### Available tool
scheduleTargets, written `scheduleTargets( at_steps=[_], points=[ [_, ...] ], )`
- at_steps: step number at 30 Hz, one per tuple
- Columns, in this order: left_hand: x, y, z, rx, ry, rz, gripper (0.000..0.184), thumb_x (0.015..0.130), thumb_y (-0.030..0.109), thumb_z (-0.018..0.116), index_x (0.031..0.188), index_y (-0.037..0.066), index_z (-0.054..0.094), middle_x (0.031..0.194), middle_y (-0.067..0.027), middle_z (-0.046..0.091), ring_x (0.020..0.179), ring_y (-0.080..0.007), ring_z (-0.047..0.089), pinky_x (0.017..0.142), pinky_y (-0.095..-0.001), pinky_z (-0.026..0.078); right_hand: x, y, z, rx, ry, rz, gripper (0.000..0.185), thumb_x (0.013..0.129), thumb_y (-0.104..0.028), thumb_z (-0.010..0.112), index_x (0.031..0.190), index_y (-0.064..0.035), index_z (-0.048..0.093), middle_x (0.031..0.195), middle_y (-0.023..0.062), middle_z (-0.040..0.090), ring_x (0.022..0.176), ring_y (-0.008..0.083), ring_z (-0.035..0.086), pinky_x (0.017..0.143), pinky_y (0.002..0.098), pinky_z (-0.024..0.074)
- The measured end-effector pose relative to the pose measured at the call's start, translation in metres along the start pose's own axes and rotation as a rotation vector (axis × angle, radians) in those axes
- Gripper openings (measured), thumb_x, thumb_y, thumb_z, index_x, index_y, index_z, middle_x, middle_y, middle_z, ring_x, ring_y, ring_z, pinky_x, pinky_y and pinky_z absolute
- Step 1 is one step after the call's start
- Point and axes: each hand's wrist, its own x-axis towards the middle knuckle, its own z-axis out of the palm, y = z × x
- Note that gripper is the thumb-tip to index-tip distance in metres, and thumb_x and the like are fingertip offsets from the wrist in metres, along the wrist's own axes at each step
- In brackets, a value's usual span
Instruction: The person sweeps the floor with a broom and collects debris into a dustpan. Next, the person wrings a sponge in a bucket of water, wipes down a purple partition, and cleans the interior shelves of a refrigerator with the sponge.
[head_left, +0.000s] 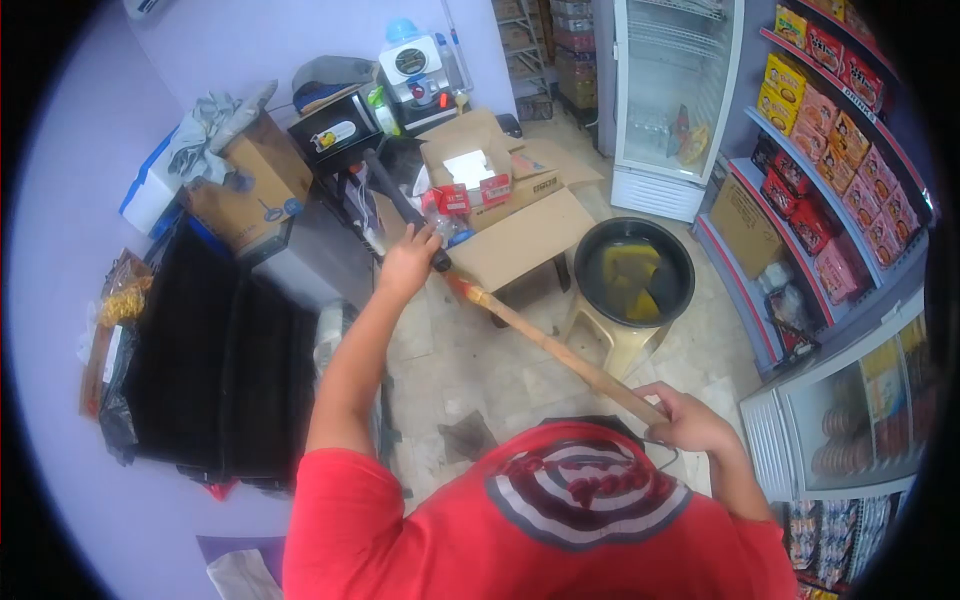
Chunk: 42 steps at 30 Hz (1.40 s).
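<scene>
A long wooden pole [550,347] slants across the middle of the view, reddish near its far end. Next to that end is a long black bar [395,190], which looks like a squeegee head; the joint between them is not clear. My left hand [407,262] is closed around the bar's near end. Lower right, the pole's near end lies in my closed right hand [692,422]. Beyond the right hand, a black basin [590,295] of water stands on a beige stool [625,350], with yellow pieces of cloth or sponge [630,272] in it.
Opened cardboard boxes [525,240] lie on a low table ahead. A glass-door fridge [665,110] stands behind the basin. Snack shelves [820,150] and a second glass-door cooler [850,410] line the right. Black padded furniture [215,370] is on the left.
</scene>
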Motion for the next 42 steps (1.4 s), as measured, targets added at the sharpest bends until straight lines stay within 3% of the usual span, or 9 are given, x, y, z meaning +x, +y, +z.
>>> scheduleTargets(
  at_steps=[13, 22, 25, 28, 33, 36, 42],
  points=[
    [-0.057, 0.006, -0.089, 0.040, 0.103, -0.028, 0.037, 0.068, 0.002, 0.063, 0.104, 0.011, 0.060, 0.126, -0.0043, 0.054, 0.115, -0.0367, 0.053, 0.082, -0.0400, 0.051, -0.009, 0.013, -0.002, -0.015, 0.012, -0.005, 0.058, 0.072, -0.003, 0.062, 0.127, -0.0096, 0.044, 0.077, 0.0057, 0.063, 0.062, 0.0116, 0.057, 0.057, 0.0268, 0.0441],
    [-0.082, 0.016, -0.113, -0.079, 0.089, -0.069, 0.036, 0.066, -0.001, 0.064, 0.101, 0.010, 0.061, 0.122, -0.0053, 0.057, 0.116, -0.0359, 0.053, 0.085, -0.0389, 0.050, -0.032, 0.007, -0.017, 0.279, 0.029, -0.026, 0.061, 0.072, 0.002, 0.061, 0.128, -0.0119, 0.041, 0.069, 0.0045, 0.058, 0.048, 0.0090, 0.051, 0.043, 0.0234, 0.0376],
    [-0.086, 0.028, -0.129, -0.119, 0.194, -0.131, 0.035, 0.065, -0.002, 0.065, 0.098, 0.009, 0.062, 0.118, -0.0071, 0.060, 0.113, -0.0360, 0.055, 0.086, -0.0388, 0.050, -0.034, 0.007, -0.012, 0.341, -0.036, -0.052, 0.063, 0.072, 0.003, 0.061, 0.129, -0.0120, 0.038, 0.068, 0.0050, 0.058, 0.046, 0.0103, 0.050, 0.041, 0.0244, 0.0375],
    [-0.086, 0.037, -0.150, -0.119, 0.241, -0.122, 0.033, 0.064, -0.002, 0.065, 0.096, 0.008, 0.062, 0.116, -0.0084, 0.061, 0.111, -0.0363, 0.056, 0.086, -0.0383, 0.050, -0.007, -0.008, 0.020, 0.818, -0.083, -0.230, 0.063, 0.073, 0.006, 0.059, 0.130, -0.0111, 0.036, 0.067, 0.0071, 0.058, 0.045, 0.0121, 0.050, 0.040, 0.0247, 0.0372],
    [-0.078, 0.043, -0.183, -0.102, 0.289, -0.017, 0.029, 0.065, -0.001, 0.066, 0.092, 0.007, 0.063, 0.114, -0.0095, 0.061, 0.108, -0.0361, 0.058, 0.083, -0.0369, 0.051, 0.083, -0.034, 0.050, 0.740, -0.138, -0.292, 0.059, 0.077, 0.004, 0.055, 0.129, -0.0121, 0.035, 0.068, 0.0097, 0.057, 0.045, 0.0147, 0.050, 0.039, 0.0256, 0.0369],
    [-0.076, 0.045, -0.194, -0.094, 0.272, 0.018, 0.028, 0.064, -0.001, 0.066, 0.091, 0.007, 0.063, 0.113, -0.0092, 0.062, 0.108, -0.0360, 0.058, 0.083, -0.0361, 0.052, 0.104, -0.026, 0.051, 0.981, -0.125, -0.150, 0.055, 0.078, 0.001, 0.055, 0.128, -0.0118, 0.035, 0.068, 0.0106, 0.055, 0.044, 0.0157, 0.049, 0.039, 0.0270, 0.0372],
    [-0.075, 0.039, -0.201, -0.056, 0.224, 0.067, 0.029, 0.064, -0.001, 0.066, 0.091, 0.007, 0.063, 0.112, -0.0084, 0.062, 0.107, -0.0354, 0.059, 0.084, -0.0363, 0.052, 0.033, -0.008, 0.049, 0.976, -0.214, -0.178, 0.055, 0.077, 0.000, 0.053, 0.127, -0.0115, 0.034, 0.068, 0.0123, 0.053, 0.042, 0.0172, 0.047, 0.037, 0.0279, 0.0365]
  ],
)
